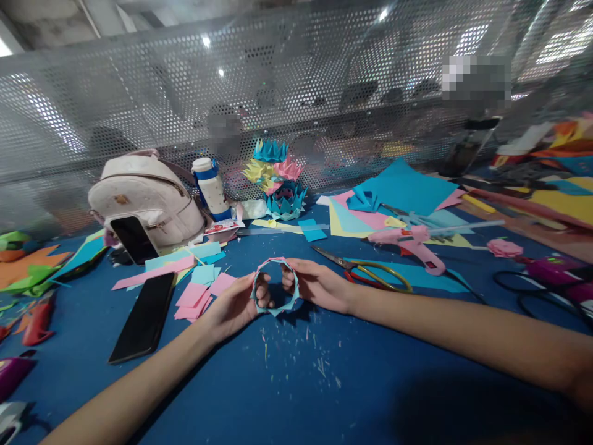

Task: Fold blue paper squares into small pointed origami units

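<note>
Logging from my remote station: above the blue table (278, 402), left hand (236, 306) and right hand (324, 283) are both clamped on the paper ring (295, 290), at its left side and upper right, so neither sits nearer (a round thing, no long axis; its opening faces my view). Just beyond the right hand lie the scissors (351, 267); farther back, the paper flowers (286, 201) stand in a stack.

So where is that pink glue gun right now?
In the head view, the pink glue gun lies right of centre, just beyond the scissors with yellow and red handles, farther out than the right hand.
</note>
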A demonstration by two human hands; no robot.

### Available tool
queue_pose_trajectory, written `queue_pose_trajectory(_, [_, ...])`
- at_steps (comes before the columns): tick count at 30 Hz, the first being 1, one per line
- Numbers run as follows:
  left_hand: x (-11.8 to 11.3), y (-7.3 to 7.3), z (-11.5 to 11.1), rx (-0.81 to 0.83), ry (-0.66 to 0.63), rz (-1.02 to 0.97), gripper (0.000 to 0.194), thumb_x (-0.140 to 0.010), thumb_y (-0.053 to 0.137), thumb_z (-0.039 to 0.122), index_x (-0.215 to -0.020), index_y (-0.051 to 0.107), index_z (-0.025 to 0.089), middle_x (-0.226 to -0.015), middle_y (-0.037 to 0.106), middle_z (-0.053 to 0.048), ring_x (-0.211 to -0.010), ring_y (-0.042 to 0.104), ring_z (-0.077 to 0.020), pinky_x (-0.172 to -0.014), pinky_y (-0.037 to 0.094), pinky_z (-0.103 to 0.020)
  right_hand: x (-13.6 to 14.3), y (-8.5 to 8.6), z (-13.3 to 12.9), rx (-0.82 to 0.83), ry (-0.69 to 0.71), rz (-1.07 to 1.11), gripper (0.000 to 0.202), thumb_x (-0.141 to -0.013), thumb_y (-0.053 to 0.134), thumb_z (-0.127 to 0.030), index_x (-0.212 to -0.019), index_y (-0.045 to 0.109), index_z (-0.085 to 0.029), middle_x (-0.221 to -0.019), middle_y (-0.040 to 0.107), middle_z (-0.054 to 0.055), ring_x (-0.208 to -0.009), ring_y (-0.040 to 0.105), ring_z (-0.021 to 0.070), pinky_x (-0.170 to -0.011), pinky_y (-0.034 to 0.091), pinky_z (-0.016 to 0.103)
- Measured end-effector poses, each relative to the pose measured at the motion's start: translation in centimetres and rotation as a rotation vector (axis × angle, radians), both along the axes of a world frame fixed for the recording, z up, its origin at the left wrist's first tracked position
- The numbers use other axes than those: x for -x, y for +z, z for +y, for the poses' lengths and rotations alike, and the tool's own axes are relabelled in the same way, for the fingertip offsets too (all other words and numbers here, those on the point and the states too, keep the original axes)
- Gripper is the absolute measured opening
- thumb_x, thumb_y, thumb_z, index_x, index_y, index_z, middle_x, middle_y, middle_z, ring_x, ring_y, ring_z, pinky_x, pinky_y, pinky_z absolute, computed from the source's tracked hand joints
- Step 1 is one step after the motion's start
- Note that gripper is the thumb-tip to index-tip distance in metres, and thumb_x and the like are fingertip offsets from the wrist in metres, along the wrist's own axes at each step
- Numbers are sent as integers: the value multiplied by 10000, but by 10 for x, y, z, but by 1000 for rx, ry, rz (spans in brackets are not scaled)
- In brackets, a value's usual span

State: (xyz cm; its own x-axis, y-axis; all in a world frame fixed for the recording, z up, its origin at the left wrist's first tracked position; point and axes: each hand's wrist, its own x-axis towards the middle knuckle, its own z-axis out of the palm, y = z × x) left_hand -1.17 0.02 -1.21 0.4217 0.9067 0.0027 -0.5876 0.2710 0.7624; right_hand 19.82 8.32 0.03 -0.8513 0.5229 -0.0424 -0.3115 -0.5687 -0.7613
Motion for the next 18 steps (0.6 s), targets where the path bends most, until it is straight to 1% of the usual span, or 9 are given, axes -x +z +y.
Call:
queue_pose_trajectory(5, [-1, -3, -1, -59, 4, 39, 294, -987, 623, 337, -1209, 606, 145, -1172, 637, -86, -974, 661, -204, -834, 578, -390, 0, -1, -3, -6, 5, 0, 238, -877, 720, -345, -918, 633, -127, -765, 585, 11, -713, 550, 116, -694, 450, 248])
queue_pose_trajectory(8, [-2, -3, -1, -84, 15, 80, 298, -987, 622, 341, -1209, 606, 144, -1169, 637, -88, -969, 662, -203, -831, 578, -388, 0, -3, -3, 11, 20, 4, 224, -880, 726, -314, -944, 635, -119, -715, 547, -5, -655, 501, 104, -638, 428, 237])
queue_pose_trajectory(11, [-2, -3, -1, -100, 59, 126, 272, -990, 616, 352, -1156, 623, 136, -1094, 656, -73, -899, 665, -181, -799, 577, -365, 1, -4, -1, 62, 27, 31, 210, -877, 737, -285, -839, 600, -130, -662, 470, -36, -604, 422, 82, -608, 405, 221])
queue_pose_trajectory(13, [-4, -2, 0, -115, 116, 156, 316, -976, 631, 409, -1146, 639, 143, -1040, 668, -65, -871, 663, -170, -813, 565, -349, 2, -3, 1, 117, 29, 51, 258, -892, 722, -292, -769, 545, -150, -657, 425, -46, -599, 393, 78, -609, 402, 217])
queue_pose_trajectory(14, [-5, -2, 1, -126, 152, 172, 370, -958, 644, 456, -1178, 640, 159, -1059, 670, -72, -903, 662, -177, -845, 554, -350, 3, -3, 2, 148, 28, 59, 269, -905, 705, -296, -762, 524, -157, -663, 409, -48, -602, 389, 78, -616, 405, 216])
queue_pose_trajectory(16, [-7, -1, 2, -161, 229, 212, 526, -887, 710, 527, -1300, 600, 221, -1218, 640, -94, -1080, 633, -226, -948, 513, -367, 3, -2, 4, 207, 20, 74, 229, -946, 647, -280, -799, 513, -167, -683, 396, -48, -617, 396, 81, -643, 417, 213])
queue_pose_trajectory(17, [-9, -1, 2, -186, 267, 239, 627, -831, 770, 530, -1359, 561, 263, -1330, 588, -94, -1197, 581, -260, -1005, 482, -382, 3, -2, 5, 232, 14, 80, 194, -967, 608, -259, -824, 513, -170, -691, 395, -47, -627, 404, 83, -658, 422, 210])
queue_pose_trajectory(18, [-11, 0, 2, -216, 303, 272, 742, -758, 844, 497, -1398, 524, 302, -1432, 516, -84, -1305, 504, -292, -1062, 442, -403, 3, -2, 4, 254, 8, 87, 166, -986, 566, -233, -841, 513, -171, -697, 396, -44, -635, 411, 85, -668, 425, 207])
